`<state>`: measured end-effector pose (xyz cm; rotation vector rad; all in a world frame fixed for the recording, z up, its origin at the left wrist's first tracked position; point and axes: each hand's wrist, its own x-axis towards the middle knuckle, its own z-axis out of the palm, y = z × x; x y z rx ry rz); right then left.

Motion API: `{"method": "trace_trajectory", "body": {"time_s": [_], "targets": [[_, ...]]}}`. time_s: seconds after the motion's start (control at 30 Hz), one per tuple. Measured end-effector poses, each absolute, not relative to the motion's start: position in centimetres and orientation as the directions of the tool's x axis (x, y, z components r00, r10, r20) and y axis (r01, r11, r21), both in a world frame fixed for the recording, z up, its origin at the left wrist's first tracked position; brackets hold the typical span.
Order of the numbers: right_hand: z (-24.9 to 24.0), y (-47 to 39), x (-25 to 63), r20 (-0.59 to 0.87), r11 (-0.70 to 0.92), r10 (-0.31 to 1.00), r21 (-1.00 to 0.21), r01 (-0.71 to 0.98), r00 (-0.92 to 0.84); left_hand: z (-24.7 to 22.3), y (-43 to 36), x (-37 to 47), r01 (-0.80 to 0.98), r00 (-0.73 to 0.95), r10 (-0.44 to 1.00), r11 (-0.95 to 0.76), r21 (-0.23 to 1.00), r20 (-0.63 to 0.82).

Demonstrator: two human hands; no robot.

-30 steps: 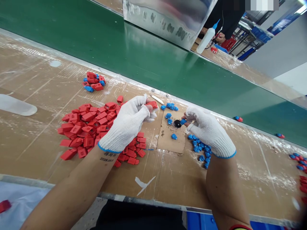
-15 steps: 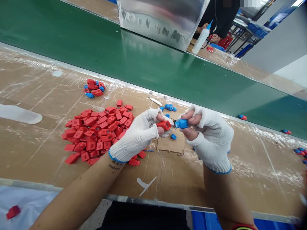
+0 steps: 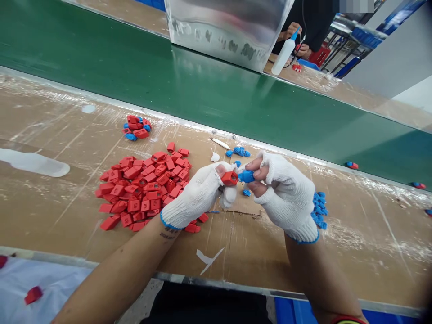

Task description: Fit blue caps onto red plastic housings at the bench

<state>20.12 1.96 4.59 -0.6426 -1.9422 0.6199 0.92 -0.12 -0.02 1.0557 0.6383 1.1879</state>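
Note:
My left hand (image 3: 205, 191), in a white knit glove with bare fingertips, pinches a small red hollow plastic block (image 3: 230, 178). Opposite it, my right hand (image 3: 283, 191), gloved the same way, grips a small blue plastic piece (image 3: 246, 176) between thumb and fingers. The blue piece's end meets the open end of the red block; whether it is inside cannot be seen. Left of my hands lies a large heap of red blocks (image 3: 145, 189). Blue pieces (image 3: 320, 210) are partly hidden behind my right hand, and others (image 3: 239, 151) lie beyond my hands.
A green conveyor belt (image 3: 135, 81) crosses behind the table, carrying a red-and-blue piece (image 3: 352, 165). A small red-and-blue pile (image 3: 137, 128) and a white bottle (image 3: 37, 163) are at left. Across the belt are a metal box (image 3: 226, 36), an upright bottle (image 3: 283, 56) and another person's hands (image 3: 293, 31).
The blue piece has moved left, closing the gap to the red block. My right hand has shifted left, uncovering blue pieces beside it. Pieces on the belt appear farther right.

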Motion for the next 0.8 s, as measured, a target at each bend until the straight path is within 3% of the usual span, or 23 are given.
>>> {"method": "trace_trajectory", "body": {"time_s": [0.23, 0.4, 0.57, 0.8], "targets": [[4.6, 2.0, 19.8, 0.651, 0.797, 0.586, -0.572, 0.195, -0.482, 0.4, -0.2, 1.4, -0.502, 0.338, 0.941, 0.198, 0.842, -0.019], [4.0, 1.7, 19.8, 0.599, 0.807, 0.576, -0.526, 0.269, -0.557, 0.2, -0.2, 1.1, -0.389, 0.362, 0.917, 0.31, 0.868, -0.165], [4.8, 2.2, 19.5, 0.627, 0.846, 0.533, -0.398, 0.355, -0.568, 0.7, -0.3, 0.9, -0.359, 0.456, 0.883, 0.297, 0.885, -0.111], [5.4, 2.1, 20.0, 0.6, 0.806, 0.578, -0.523, 0.275, -0.552, 2.0, -1.2, 0.2, -0.142, 0.381, 0.922, 0.13, 0.981, -0.067]]}}
